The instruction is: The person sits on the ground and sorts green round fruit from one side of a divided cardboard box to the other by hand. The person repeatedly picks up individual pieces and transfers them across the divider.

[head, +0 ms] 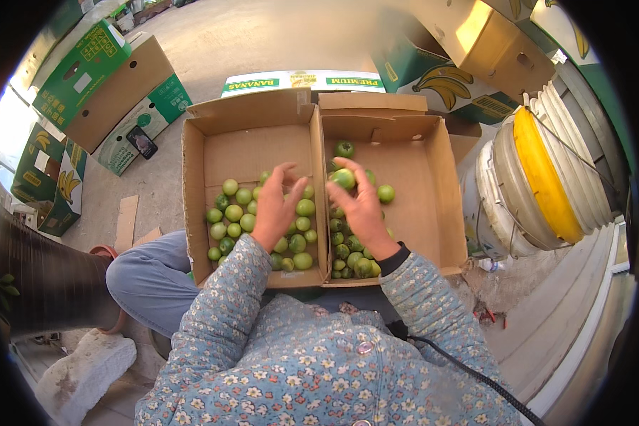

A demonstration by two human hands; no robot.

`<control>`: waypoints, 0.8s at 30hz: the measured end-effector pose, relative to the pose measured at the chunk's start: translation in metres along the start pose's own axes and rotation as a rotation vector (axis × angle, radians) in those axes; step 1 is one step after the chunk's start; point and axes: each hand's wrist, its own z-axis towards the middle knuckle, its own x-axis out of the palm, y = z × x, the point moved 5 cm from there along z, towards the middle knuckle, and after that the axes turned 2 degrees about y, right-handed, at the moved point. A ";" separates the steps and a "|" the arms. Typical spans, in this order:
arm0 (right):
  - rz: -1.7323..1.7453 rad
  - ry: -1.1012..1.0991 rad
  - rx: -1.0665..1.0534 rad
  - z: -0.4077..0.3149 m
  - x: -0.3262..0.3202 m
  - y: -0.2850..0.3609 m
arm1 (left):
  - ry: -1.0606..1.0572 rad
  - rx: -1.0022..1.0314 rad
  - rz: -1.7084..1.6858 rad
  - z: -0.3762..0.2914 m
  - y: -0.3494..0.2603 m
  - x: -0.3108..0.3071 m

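Two shallow cardboard trays stand side by side before me. The left cardboard tray [255,144] holds many green tomatoes [233,213], mostly in its nearer half. My left hand [276,207] is above them, fingers apart, with nothing visible in its grasp. Over the left side of the right cardboard tray [410,160], my right hand [365,210] has a green tomato [343,179] between thumb and fingers. Smaller, darker-marked tomatoes [354,244] are gathered along that tray's left side. One tomato [386,194] sits nearer its middle. My hands hide some of the fruit.
Stacked buckets [543,175], one yellow, stand at the right. Banana cartons [436,80] are piled beyond the trays, with more cartons [120,96] at the left. A phone [142,142] leans against one. A white foam block [88,373] lies at lower left; a cable [468,367] crosses my jacket.
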 end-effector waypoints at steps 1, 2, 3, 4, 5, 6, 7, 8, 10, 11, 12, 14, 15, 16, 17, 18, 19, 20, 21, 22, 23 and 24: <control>0.261 -0.094 0.161 0.002 -0.007 -0.014 | -0.024 0.043 0.226 0.004 0.013 -0.005; 0.446 -0.187 0.214 0.004 -0.016 -0.025 | -0.054 0.086 0.457 0.006 0.030 -0.010; 0.628 -0.281 0.266 0.007 -0.028 -0.038 | -0.084 0.131 0.684 0.009 0.045 -0.014; 0.807 -0.371 0.320 0.010 -0.035 -0.049 | -0.038 0.067 0.703 0.011 0.067 -0.018; 0.889 -0.427 0.344 0.012 -0.039 -0.055 | 0.011 0.003 0.718 0.013 0.088 -0.019; 0.973 -0.495 0.361 0.012 -0.046 -0.058 | 0.068 -0.052 0.729 0.016 0.091 -0.017; 1.056 -0.562 0.378 0.012 -0.050 -0.061 | 0.070 -0.097 0.689 0.017 0.091 -0.016; 1.067 -0.558 0.415 0.014 -0.051 -0.065 | 0.070 -0.144 0.649 0.016 0.092 -0.017; 1.010 -0.499 0.433 0.014 -0.047 -0.068 | 0.015 -0.133 0.555 0.014 0.086 -0.018; 0.980 -0.467 0.444 0.013 -0.045 -0.069 | -0.043 -0.077 0.498 0.012 0.082 -0.019; 0.875 -0.401 0.454 0.012 -0.038 -0.059 | -0.105 -0.028 0.447 0.007 0.079 -0.023; 0.744 -0.130 0.380 0.014 -0.030 -0.046 | -0.058 -0.142 0.038 0.004 0.044 -0.016; 0.675 0.010 0.340 0.015 -0.025 -0.036 | -0.039 -0.197 -0.165 0.002 0.021 -0.011; 0.614 0.126 0.269 0.013 -0.014 -0.022 | 0.007 -0.175 -0.257 -0.002 0.004 -0.005; 0.288 0.197 0.104 0.009 -0.006 -0.003 | 0.046 -0.168 -0.292 -0.007 0.000 0.002; -0.039 0.263 -0.062 0.002 0.006 0.018 | 0.084 -0.160 -0.326 -0.013 -0.003 0.007; -0.367 0.322 -0.229 -0.002 0.017 0.030 | 0.122 -0.153 -0.360 -0.017 -0.004 0.013; -0.534 0.325 -0.497 -0.004 0.024 0.036 | 0.097 -0.141 -0.452 -0.021 0.003 0.019; -0.527 0.328 -0.478 -0.005 0.026 0.035 | 0.098 -0.169 -0.502 -0.022 -0.002 0.021; -0.520 0.332 -0.459 -0.008 0.027 0.034 | 0.099 -0.198 -0.552 -0.023 -0.008 0.021; -0.513 0.335 -0.440 -0.009 0.028 0.033 | 0.099 -0.226 -0.601 -0.023 -0.012 0.021; -0.565 0.322 -0.463 -0.008 0.026 0.029 | 0.086 -0.202 -0.576 -0.023 -0.014 0.021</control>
